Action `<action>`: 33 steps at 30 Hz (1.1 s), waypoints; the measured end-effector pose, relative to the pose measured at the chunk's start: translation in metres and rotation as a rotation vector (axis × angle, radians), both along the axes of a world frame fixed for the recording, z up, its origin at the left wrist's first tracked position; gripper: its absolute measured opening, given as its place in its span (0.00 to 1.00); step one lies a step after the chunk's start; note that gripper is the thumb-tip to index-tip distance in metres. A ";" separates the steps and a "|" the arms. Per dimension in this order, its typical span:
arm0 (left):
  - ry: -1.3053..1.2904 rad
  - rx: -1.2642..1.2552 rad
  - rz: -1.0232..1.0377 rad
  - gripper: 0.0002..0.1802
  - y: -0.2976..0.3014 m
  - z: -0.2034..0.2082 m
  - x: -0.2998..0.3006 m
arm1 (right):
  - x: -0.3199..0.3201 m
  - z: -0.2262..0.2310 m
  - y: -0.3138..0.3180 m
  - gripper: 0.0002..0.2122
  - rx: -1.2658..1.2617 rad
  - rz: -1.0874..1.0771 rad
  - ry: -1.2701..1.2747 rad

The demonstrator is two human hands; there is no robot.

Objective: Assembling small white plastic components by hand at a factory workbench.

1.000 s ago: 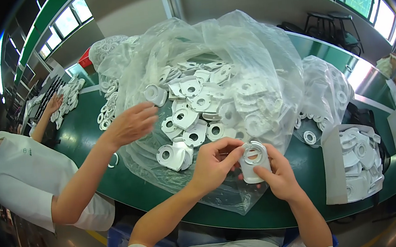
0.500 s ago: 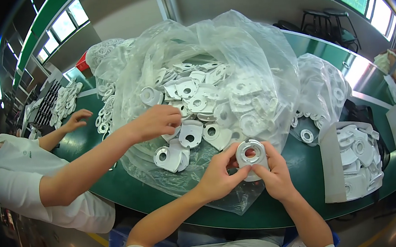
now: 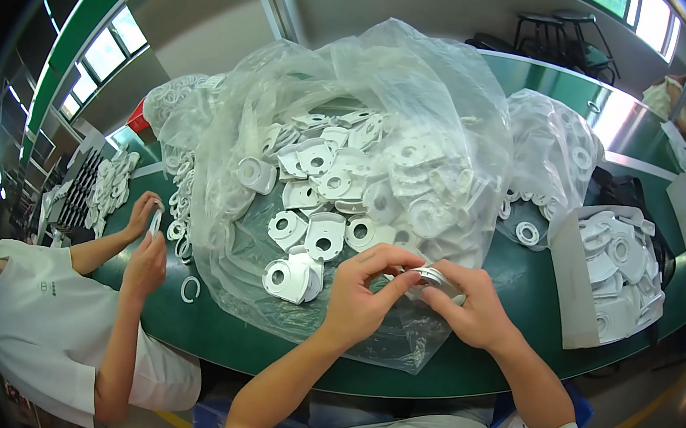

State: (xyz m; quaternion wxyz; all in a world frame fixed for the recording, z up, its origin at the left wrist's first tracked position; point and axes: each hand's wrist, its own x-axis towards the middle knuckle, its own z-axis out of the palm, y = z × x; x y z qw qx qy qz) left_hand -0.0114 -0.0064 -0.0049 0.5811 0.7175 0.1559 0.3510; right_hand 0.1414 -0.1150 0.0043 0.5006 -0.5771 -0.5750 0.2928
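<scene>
Between my two hands, a white plastic housing with a round ring opening (image 3: 430, 275) is held tilted, seen almost edge-on. My left hand (image 3: 365, 288) pinches its rim with thumb and fingers. My right hand (image 3: 474, 304) closes round the other side, and its fingers hide much of the lower body. Just beyond, a large clear plastic bag (image 3: 224, 155) lies spread open on the green table (image 3: 205, 329). Inside it is a heap of similar white housings (image 3: 324, 234), some seen through the film.
A co-worker (image 3: 44, 312) at left holds a small white part in both hands, near a loose white ring (image 3: 190, 289) and a row of rings (image 3: 181, 206). To the right stand a carton of white housings (image 3: 572, 282) and a clear bag with rings (image 3: 556, 137).
The housing has tipped from face-up to nearly edge-on, and my left fingers have shifted over its top. The co-worker's arm has withdrawn from the heap, both hands now at a small white part.
</scene>
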 end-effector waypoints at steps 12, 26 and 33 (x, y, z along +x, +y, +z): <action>0.014 -0.141 -0.072 0.09 -0.003 0.005 0.001 | 0.005 -0.013 -0.001 0.10 -0.109 0.036 0.172; 0.075 0.220 0.057 0.05 -0.005 0.001 -0.003 | -0.004 -0.007 -0.001 0.12 -0.078 -0.052 0.108; 0.091 0.245 0.054 0.06 -0.003 0.004 0.002 | -0.003 -0.016 0.002 0.07 0.080 -0.163 0.002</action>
